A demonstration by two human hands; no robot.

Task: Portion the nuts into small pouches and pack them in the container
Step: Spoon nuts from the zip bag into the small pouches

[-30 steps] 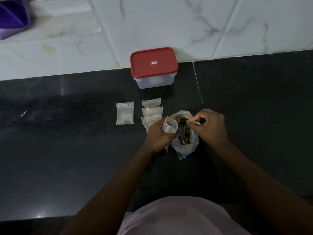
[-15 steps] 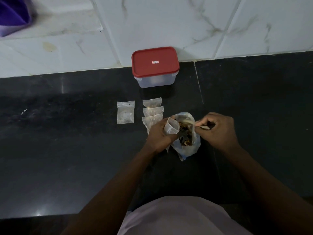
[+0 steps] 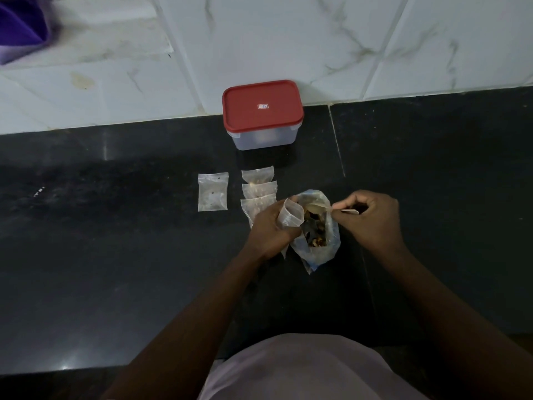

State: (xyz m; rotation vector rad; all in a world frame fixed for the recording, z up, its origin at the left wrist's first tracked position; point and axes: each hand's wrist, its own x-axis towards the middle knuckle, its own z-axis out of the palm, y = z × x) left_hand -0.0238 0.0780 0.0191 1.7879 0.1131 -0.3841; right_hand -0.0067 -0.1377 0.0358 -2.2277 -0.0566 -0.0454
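Dark worktop [image 3: 115, 255] is holding three filled pouches [image 3: 259, 190] by the shut container [image 3: 264, 137] at its back edge. Your left hand [image 3: 268, 229] is gripping an open pouch [image 3: 290, 216]; your right hand [image 3: 372, 220] is pinching a pale piece [image 3: 347, 211] beside the nut bag [image 3: 317, 226]. Packing is waiting, I think.

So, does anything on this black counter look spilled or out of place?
Nothing looks spilled. Only the small clear plastic pouch lying alone, left of the three overlapping filled pouches, looks odd: it seems almost empty, with a few dark specks.

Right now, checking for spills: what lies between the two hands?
In the head view, the open nut bag, plus the small pouch gripped by the left hand.
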